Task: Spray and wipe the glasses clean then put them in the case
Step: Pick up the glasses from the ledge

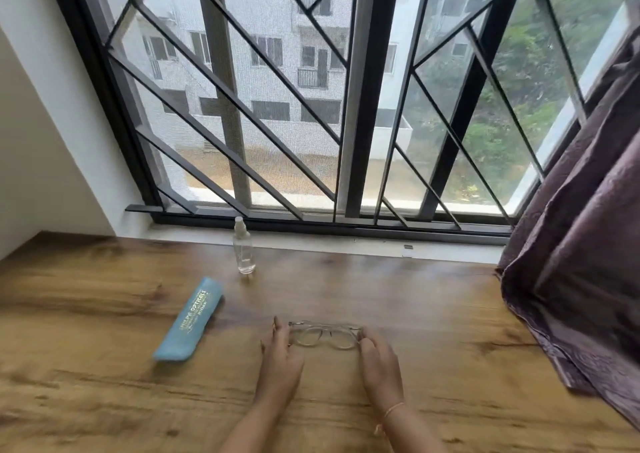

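Observation:
A pair of clear-framed glasses (325, 335) lies folded on the wooden table (433, 331), lenses facing me. My left hand (280, 354) is at the frame's left end, thumb against the left lens rim and fingers alongside the hinge. My right hand (379, 362) pinches the frame's right end with its fingertips. A blue soft glasses case (190, 319) with gold lettering lies to the left, angled toward the window. A small clear spray bottle (243, 246) stands upright behind it near the sill. No cloth is visible.
A barred window (346, 106) runs along the table's far edge above a pale sill (346, 243). A purple curtain (581, 245) hangs at the right and drapes onto the table. A white wall (41, 141) closes the left side.

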### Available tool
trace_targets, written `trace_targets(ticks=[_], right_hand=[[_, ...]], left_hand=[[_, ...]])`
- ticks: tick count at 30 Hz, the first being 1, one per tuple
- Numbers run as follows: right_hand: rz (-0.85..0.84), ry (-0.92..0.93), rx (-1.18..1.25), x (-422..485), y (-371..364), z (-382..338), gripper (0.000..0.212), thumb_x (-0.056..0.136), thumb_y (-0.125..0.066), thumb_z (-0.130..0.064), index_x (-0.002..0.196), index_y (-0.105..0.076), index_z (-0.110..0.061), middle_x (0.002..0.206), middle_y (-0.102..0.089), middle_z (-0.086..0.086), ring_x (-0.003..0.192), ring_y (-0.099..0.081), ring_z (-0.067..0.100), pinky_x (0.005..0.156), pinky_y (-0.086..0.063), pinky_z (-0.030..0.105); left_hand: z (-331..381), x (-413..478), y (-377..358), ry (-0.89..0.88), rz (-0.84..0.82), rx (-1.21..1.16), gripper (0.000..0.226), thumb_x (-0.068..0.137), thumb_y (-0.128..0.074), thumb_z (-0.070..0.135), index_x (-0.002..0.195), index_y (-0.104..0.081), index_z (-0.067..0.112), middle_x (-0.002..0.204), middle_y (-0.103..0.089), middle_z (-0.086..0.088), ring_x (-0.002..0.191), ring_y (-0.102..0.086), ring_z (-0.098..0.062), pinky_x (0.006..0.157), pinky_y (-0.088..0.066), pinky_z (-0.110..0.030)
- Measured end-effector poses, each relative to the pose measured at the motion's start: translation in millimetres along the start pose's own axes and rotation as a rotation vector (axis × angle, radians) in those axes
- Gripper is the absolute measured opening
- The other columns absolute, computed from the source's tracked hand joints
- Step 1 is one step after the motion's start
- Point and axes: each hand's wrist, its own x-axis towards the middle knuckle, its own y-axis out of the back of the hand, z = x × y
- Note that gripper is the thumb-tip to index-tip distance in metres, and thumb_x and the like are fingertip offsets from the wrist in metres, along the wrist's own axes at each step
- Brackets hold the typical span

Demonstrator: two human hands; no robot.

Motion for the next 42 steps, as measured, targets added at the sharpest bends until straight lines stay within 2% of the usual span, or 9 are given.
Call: trace_targets(ticks=[2, 5, 12, 16, 22, 27, 31, 36, 42], right_hand=[[-0.005, -0.006, 0.001, -1, 1, 2, 0.029, 0.069, -0.029, -0.032, 0.084, -0.053, -0.025, 0.092, -0.057, -0.006, 0.09, -0.051, 0.013, 0.075, -0.035, 0.025], [0.009, -0.009, -0.024, -2, 1, 4, 0.053, 0.069, -0.03, -0.032, 0.103, -0.064, -0.01, 0.104, -0.067, 0.005, 0.102, -0.057, 0.021, 0.079, -0.037, 0.025], [0.029, -0.017, -0.031, -5, 0, 0, 0.045, 0.086, -0.035, -0.025, 0.121, -0.06, -0.013, 0.127, -0.06, 0.004, 0.118, -0.052, 0.018, 0.091, -0.037, 0.022], [0.035, -0.016, -0.046, -5, 0, 1, 0.057, 0.076, -0.031, -0.032, 0.122, -0.06, -0.014, 0.128, -0.059, 0.004, 0.119, -0.052, 0.019, 0.093, -0.037, 0.023], [0.047, 0.003, -0.06, -7, 0, 0, 0.067, 0.068, -0.028, -0.033, 0.124, -0.058, -0.01, 0.129, -0.057, 0.008, 0.121, -0.051, 0.019, 0.094, -0.036, 0.021], [0.06, -0.01, -0.08, -6, -2, 2, 0.038, 0.091, -0.039, -0.015, 0.124, -0.057, -0.01, 0.129, -0.058, 0.008, 0.12, -0.051, 0.02, 0.091, -0.036, 0.02], [0.067, -0.001, -0.071, -8, -1, 2, 0.048, 0.084, -0.033, -0.027, 0.121, -0.06, -0.012, 0.126, -0.06, 0.007, 0.117, -0.053, 0.02, 0.086, -0.036, 0.019], [0.081, -0.006, -0.052, -7, 1, 2, 0.039, 0.089, -0.037, -0.02, 0.12, -0.06, -0.011, 0.125, -0.061, 0.007, 0.116, -0.053, 0.02, 0.087, -0.035, 0.019], [0.093, -0.023, -0.007, -9, 3, 2, 0.054, 0.078, -0.033, -0.029, 0.12, -0.06, -0.01, 0.127, -0.059, 0.006, 0.119, -0.051, 0.019, 0.093, -0.035, 0.02]], left_hand=[[-1, 3, 0, 0.005, -0.003, 0.048, 0.087, 0.06, -0.037, 0.018, 0.145, -0.021, 0.008, 0.154, -0.013, -0.002, 0.142, -0.015, -0.016, 0.105, 0.017, -0.015], [-1, 4, -1, -0.004, 0.011, 0.095, 0.088, 0.063, -0.039, 0.017, 0.147, -0.014, 0.01, 0.155, -0.009, -0.003, 0.144, -0.006, -0.018, 0.093, 0.022, -0.005], [-5, -1, -1, -0.068, 0.042, 0.193, 0.078, 0.08, -0.044, -0.003, 0.148, -0.009, 0.013, 0.156, 0.0, -0.001, 0.144, 0.005, -0.022, 0.107, 0.01, -0.02], [-3, -5, -2, -0.064, 0.065, 0.242, 0.081, 0.08, -0.045, -0.001, 0.148, -0.005, 0.017, 0.153, 0.001, 0.01, 0.143, 0.008, -0.025, 0.113, -0.005, -0.031], [-2, -10, -2, -0.056, 0.078, 0.3, 0.09, 0.078, -0.047, 0.001, 0.147, 0.008, 0.02, 0.156, -0.004, 0.007, 0.143, 0.003, -0.023, 0.109, -0.024, -0.033], [-1, -12, -1, -0.06, 0.059, 0.288, 0.09, 0.079, -0.046, 0.0, 0.147, 0.009, 0.019, 0.155, -0.004, 0.009, 0.143, 0.004, -0.023, 0.11, -0.018, -0.029], [-2, -12, -1, -0.064, 0.049, 0.276, 0.089, 0.079, -0.046, 0.0, 0.147, 0.009, 0.018, 0.149, 0.001, 0.016, 0.143, 0.005, -0.023, 0.111, -0.013, -0.027], [0, -14, 0, -0.045, 0.043, 0.244, 0.09, 0.078, -0.047, 0.001, 0.147, 0.008, 0.018, 0.153, -0.006, 0.012, 0.143, 0.002, -0.022, 0.111, -0.011, -0.026], [-2, -16, 1, -0.082, 0.077, 0.19, 0.094, 0.063, -0.042, 0.017, 0.148, -0.002, 0.023, 0.139, -0.007, 0.029, 0.142, -0.017, -0.017, 0.103, -0.036, -0.035]])
